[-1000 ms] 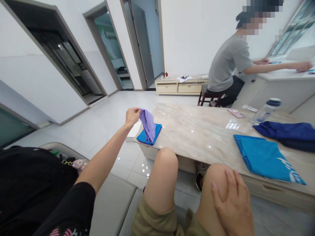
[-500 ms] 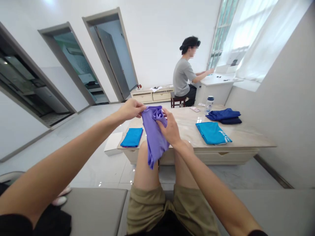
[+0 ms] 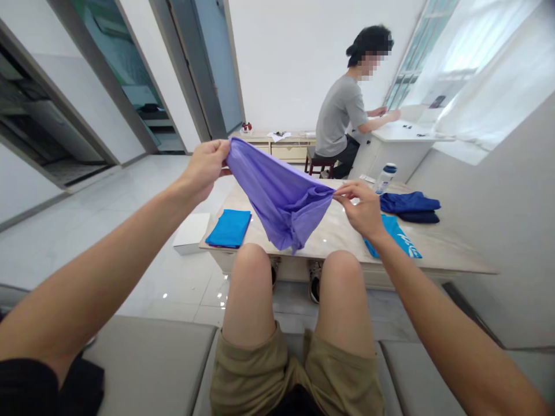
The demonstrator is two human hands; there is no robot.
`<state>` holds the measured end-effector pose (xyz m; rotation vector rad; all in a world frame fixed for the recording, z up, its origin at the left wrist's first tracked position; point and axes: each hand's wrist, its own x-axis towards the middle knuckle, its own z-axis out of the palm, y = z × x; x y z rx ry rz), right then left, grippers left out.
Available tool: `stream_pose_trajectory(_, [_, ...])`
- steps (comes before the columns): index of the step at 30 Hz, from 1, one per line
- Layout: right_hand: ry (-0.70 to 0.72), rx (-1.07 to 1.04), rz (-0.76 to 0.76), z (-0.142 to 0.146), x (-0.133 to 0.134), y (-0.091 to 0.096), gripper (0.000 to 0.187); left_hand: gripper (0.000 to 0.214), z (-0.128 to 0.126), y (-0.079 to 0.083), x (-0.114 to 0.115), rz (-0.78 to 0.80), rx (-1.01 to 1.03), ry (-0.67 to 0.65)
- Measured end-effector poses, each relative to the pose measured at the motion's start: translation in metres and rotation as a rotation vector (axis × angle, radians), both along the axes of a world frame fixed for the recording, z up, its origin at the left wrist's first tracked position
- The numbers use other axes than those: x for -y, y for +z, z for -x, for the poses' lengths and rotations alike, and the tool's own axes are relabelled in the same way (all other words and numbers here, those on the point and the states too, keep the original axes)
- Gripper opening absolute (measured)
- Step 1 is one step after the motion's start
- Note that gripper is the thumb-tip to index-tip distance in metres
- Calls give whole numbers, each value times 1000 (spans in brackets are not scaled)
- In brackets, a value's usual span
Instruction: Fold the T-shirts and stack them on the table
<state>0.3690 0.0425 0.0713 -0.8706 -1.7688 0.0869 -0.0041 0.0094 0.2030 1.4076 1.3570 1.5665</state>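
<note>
A purple piece of cloth (image 3: 281,196), thin and slightly shiny, hangs stretched between my two hands above the table. My left hand (image 3: 207,167) pinches its upper left corner. At the other end, lower down, my right hand (image 3: 359,205) grips a corner between thumb and fingertips. The cloth's middle sags in loose folds to a point over the table's near edge. Whether it is a garment or a bag I cannot tell. Left of it lies a folded bright blue cloth (image 3: 229,227). Behind my right hand is another blue cloth with white lettering (image 3: 396,237), partly hidden.
The low table (image 3: 451,248) stands before my knees. On its right are dark blue folded cloths (image 3: 410,206) and a water bottle (image 3: 385,178). A white box (image 3: 191,231) is on the floor at left. A person in grey (image 3: 340,115) sits at a white desk (image 3: 403,130).
My hands have moved apart, drawing the bunched purple cloth out wide between them. My left hand has gone up and left, my right hand to the right. The view has shifted slightly.
</note>
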Motion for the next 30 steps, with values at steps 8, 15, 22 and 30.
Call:
stream_pose_trajectory(8, [-46,428,22,-30,-18,-8,14,35,31,-10,6,-92,-92,2])
stream_pose_trajectory(15, [76,533,370,-19,-13,-19,28,32,12,-25,10,149,-50,-153])
stream_pose_trajectory(22, [306,225,402,105,27,-47,84,32,-26,-37,21,358,86,-376])
stream_pose_trajectory(30, [126,310,648,127,28,-94,18,17,7,0,68,179,124,-228])
